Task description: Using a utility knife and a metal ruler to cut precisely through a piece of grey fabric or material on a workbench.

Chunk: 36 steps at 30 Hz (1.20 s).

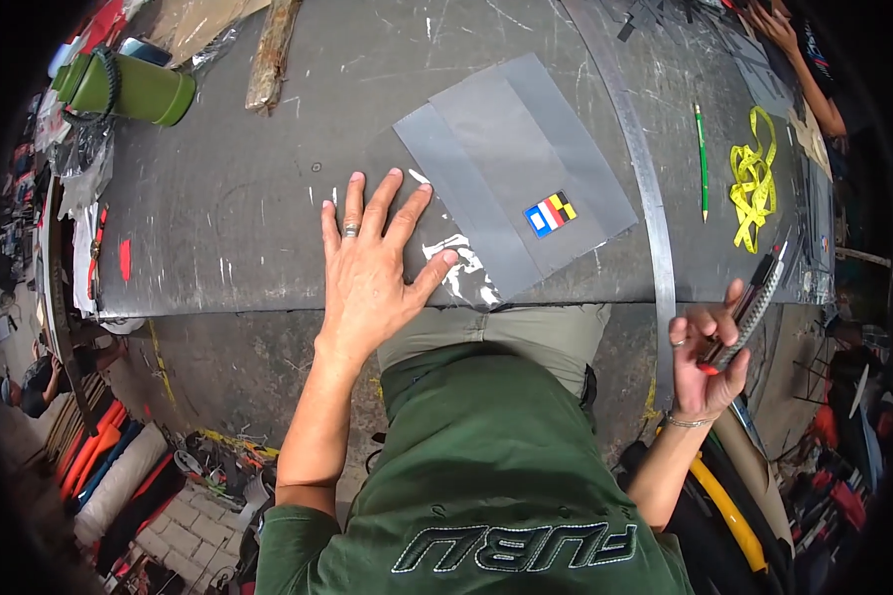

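My left hand (372,253) lies flat on the dark work table, fingers spread and holding nothing, with a ring on one finger. Just right of it is a grey fabric piece (511,129) set at an angle, bearing a small colourful patch (551,213) near its lower part. My right hand (709,362) is raised off the table's front edge at the right, fingers wrapped round a utility knife (749,307) with a dark and grey body and a red end. The knife points up and away from me.
A long metal ruler (635,149) runs front to back, its near end past the table edge. Right of it lie a green pencil (702,164) and a yellow tape measure (754,183). A green flask (134,84) and a wooden piece (273,55) are at the far left. Another person's hand (776,27) shows far right.
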Each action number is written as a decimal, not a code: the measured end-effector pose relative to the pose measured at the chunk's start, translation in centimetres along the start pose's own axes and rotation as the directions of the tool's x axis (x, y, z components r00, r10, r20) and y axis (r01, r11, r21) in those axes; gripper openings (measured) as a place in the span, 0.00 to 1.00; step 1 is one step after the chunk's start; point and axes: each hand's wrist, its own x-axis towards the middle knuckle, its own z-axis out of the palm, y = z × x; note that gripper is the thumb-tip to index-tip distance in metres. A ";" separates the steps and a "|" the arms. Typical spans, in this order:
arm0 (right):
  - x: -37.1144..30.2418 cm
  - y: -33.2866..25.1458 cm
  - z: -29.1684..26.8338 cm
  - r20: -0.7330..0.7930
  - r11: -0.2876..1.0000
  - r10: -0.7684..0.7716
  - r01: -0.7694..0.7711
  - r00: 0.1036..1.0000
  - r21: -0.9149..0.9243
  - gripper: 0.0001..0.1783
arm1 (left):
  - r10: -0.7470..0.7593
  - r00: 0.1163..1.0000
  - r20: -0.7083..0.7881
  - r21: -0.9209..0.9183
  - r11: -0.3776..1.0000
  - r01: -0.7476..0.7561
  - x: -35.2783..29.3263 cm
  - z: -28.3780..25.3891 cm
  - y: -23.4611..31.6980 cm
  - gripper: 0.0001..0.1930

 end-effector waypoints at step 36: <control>-3.7 2.4 0.3 -0.211 0.055 -0.236 -0.203 0.949 -0.978 0.12 | 0.124 0.992 -0.006 0.016 0.992 -0.124 5.4 0.9 -0.4 0.36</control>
